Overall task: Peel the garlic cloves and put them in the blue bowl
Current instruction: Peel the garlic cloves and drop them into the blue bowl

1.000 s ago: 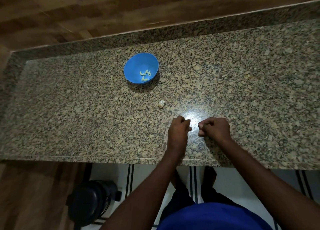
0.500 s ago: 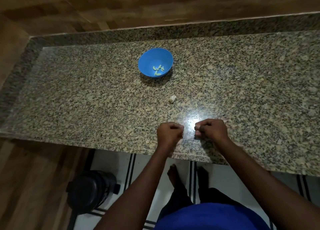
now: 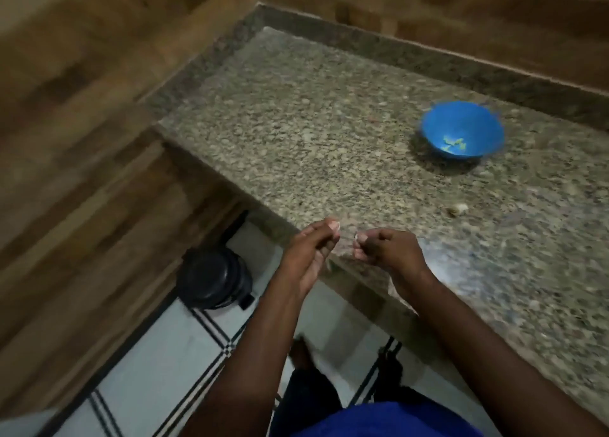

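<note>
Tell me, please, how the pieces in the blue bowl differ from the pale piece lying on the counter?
The pieces in the bowl are several and yellowish, lying at the bottom of the blue bowl; the pale piece on the counter is single, whitish, and rests on bare granite nearer the hands. Blur hides whether either is peeled. Both are small, and neither is touched by a hand.

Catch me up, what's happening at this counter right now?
A person stands at a granite counter, both hands raised near its front corner. The right hand has its fingers curled in a pinching grip on something small, too blurred to identify. The left hand sits beside it, fingers fairly straight, apparently holding nothing. A blue bowl farther back on the counter holds a few peeled garlic cloves. One small pale piece, clove or skin, lies on the counter between bowl and hands.
</note>
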A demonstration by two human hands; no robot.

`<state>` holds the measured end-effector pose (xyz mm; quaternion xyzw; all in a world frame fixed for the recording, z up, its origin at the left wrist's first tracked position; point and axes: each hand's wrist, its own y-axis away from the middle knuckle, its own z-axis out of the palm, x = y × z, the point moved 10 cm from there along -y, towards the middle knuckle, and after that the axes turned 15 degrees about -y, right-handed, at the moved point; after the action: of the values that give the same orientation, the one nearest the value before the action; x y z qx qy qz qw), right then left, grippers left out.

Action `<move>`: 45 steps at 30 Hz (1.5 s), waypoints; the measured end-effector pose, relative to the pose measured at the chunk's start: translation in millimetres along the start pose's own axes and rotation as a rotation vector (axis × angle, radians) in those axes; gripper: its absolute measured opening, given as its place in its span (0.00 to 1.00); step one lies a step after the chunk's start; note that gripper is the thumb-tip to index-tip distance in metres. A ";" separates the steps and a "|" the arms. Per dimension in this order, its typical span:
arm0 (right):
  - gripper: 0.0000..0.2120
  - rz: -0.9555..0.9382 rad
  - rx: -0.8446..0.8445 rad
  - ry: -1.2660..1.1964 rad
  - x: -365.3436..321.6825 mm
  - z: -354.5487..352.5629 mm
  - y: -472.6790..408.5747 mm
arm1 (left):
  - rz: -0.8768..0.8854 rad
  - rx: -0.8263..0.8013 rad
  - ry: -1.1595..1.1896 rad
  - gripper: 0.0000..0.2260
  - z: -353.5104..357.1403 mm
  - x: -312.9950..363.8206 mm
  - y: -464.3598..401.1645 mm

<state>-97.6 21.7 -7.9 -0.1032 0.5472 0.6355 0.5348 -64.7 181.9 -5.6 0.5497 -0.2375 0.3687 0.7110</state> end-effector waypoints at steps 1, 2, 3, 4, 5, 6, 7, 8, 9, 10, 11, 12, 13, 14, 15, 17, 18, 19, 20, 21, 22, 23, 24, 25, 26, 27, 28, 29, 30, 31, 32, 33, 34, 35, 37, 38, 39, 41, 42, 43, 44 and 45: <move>0.04 0.006 -0.043 0.023 4.0 25.6 0.2 | 0.023 0.027 0.037 0.05 -21.7 10.1 3.0; 0.04 0.012 -0.081 0.046 9.6 51.9 0.0 | 0.050 0.049 0.073 0.06 -44.6 20.9 6.6; 0.04 0.016 -0.116 0.069 17.3 78.1 -1.3 | 0.081 0.071 0.110 0.06 -69.3 31.9 10.2; 0.04 0.022 -0.149 0.086 26.4 103.4 -3.1 | 0.106 0.095 0.146 0.05 -94.7 41.4 13.4; 0.04 0.029 -0.181 0.100 37.4 129.2 -4.9 | 0.122 0.121 0.183 0.05 -121.4 50.4 16.4; 0.04 0.037 -0.214 0.112 49.7 155.9 -6.3 | 0.134 0.146 0.222 0.05 -149.2 59.0 19.4; 0.04 0.046 -0.243 0.130 64.1 184.1 -8.2 | 0.147 0.173 0.258 0.05 -178.5 67.8 21.8; 0.04 0.058 -0.271 0.151 80.3 213.3 -9.5 | 0.159 0.199 0.291 0.06 -209.4 76.8 23.1; 0.04 0.074 -0.297 0.169 98.1 242.5 -11.3 | 0.172 0.224 0.325 0.06 -241.3 85.8 23.8; 0.05 0.091 -0.311 0.190 116.9 269.3 -12.6 | 0.177 0.245 0.353 0.06 -272.8 93.9 24.5; 0.06 0.104 -0.316 0.216 136.8 295.8 -15.6 | 0.178 0.259 0.372 0.06 -304.5 102.0 24.9; 0.06 0.114 -0.322 0.242 156.5 322.6 -18.2 | 0.175 0.270 0.386 0.06 -335.7 109.7 24.5; 0.07 0.125 -0.327 0.265 175.6 347.2 -19.6 | 0.167 0.278 0.401 0.06 -365.0 114.9 24.3; 0.07 0.138 -0.327 0.281 194.4 370.1 -19.8 | 0.155 0.285 0.419 0.06 -393.1 118.6 24.4; 0.07 0.150 -0.329 0.287 211.2 391.4 -18.9 | 0.150 0.294 0.428 0.05 -419.6 122.7 24.9; 0.06 0.173 -0.339 0.289 236.3 428.5 -14.4 | 0.142 0.308 0.444 0.04 -464.5 128.9 25.9; 0.05 0.189 -0.343 0.290 247.2 443.9 -12.8 | 0.137 0.313 0.458 0.04 -483.8 131.0 25.5; 0.04 0.206 -0.340 0.297 258.0 456.2 -13.6 | 0.131 0.320 0.475 0.05 -501.5 132.2 24.2; 0.03 0.222 -0.329 0.313 268.7 465.1 -16.4 | 0.123 0.327 0.492 0.05 -516.9 132.5 22.3; 0.03 0.235 -0.315 0.329 278.8 472.0 -20.3 | 0.117 0.333 0.508 0.05 -531.4 131.8 19.1; 0.03 0.244 -0.299 0.344 288.9 477.5 -26.6 | 0.113 0.334 0.524 0.05 -544.7 131.2 15.1; 0.03 0.249 -0.284 0.362 298.4 482.7 -34.0 | 0.109 0.334 0.535 0.04 -557.4 130.2 10.7; 0.03 0.255 -0.273 0.377 307.3 487.8 -41.6 | 0.105 0.335 0.538 0.04 -568.8 129.1 6.2; 0.02 0.261 -0.265 0.387 315.6 491.7 -49.0 | 0.097 0.340 0.537 0.04 -579.5 127.1 1.7; 0.03 0.269 -0.253 0.399 323.5 494.3 -56.1 | 0.088 0.352 0.536 0.04 -589.8 124.0 -2.2; 0.03 0.276 -0.241 0.407 330.5 496.1 -61.9 | 0.080 0.369 0.533 0.04 -599.9 119.9 -5.5; 0.02 0.283 -0.234 0.415 338.2 498.6 -67.8 | 0.074 0.385 0.541 0.04 -609.7 115.6 -8.9; 0.01 0.295 -0.232 0.423 347.4 501.6 -74.2 | 0.068 0.400 0.556 0.05 -619.2 110.1 -12.8; 0.03 0.312 -0.230 0.438 357.8 503.6 -81.8 | 0.061 0.408 0.571 0.05 -627.1 104.6 -17.9; 0.04 0.337 -0.213 0.458 369.3 502.9 -90.9 | 0.046 0.418 0.579 0.05 -634.5 97.3 -25.1; 0.04 0.372 -0.179 0.478 381.3 499.4 -100.8 | 0.024 0.427 0.579 0.05 -640.7 88.4 -33.1; 0.05 0.399 -0.152 0.492 393.0 496.5 -111.0 | -0.001 0.435 0.574 0.05 -646.3 78.2 -42.2; 0.05 0.415 -0.136 0.505 404.7 494.4 -121.7 | -0.027 0.438 0.575 0.05 -651.3 67.6 -52.7; 0.05 0.425 -0.121 0.522 415.9 491.8 -132.2 | -0.053 0.438 0.578 0.05 -655.0 56.2 -63.5; 0.02 0.429 -0.074 0.550 438.2 481.9 -155.5 | -0.098 0.435 0.564 0.05 -661.3 33.5 -86.5; 0.04 0.440 -0.055 0.547 451.5 474.4 -167.3 | -0.115 0.430 0.545 0.05 -662.9 22.0 -98.5; 0.07 0.453 -0.050 0.553 467.1 467.2 -179.8 | -0.129 0.423 0.524 0.05 -664.1 9.7 -111.9; 0.09 0.480 -0.029 0.614 496.4 451.0 -203.4 | -0.157 0.418 0.480 0.06 -667.0 -16.0 -140.7; 0.09 0.486 0.003 0.633 510.6 441.2 -216.2 | -0.170 0.421 0.459 0.06 -670.1 -29.3 -157.2; 0.08 0.482 0.041 0.620 526.1 431.1 -231.2 | -0.181 0.426 0.431 0.07 -674.0 -42.6 -174.9; 0.06 0.468 0.065 0.613 540.4 423.8 -246.5 | -0.195 0.432 0.398 0.07 -679.0 -56.6 -194.6; 0.05 0.452 0.083 0.623 555.1 417.0 -263.7 | -0.212 0.439 0.356 0.07 -684.8 -72.2 -215.3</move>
<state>75.0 627.4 -401.6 -0.1465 0.7177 0.6527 0.1932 13.7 791.5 -383.5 0.6386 0.0348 0.4255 0.6402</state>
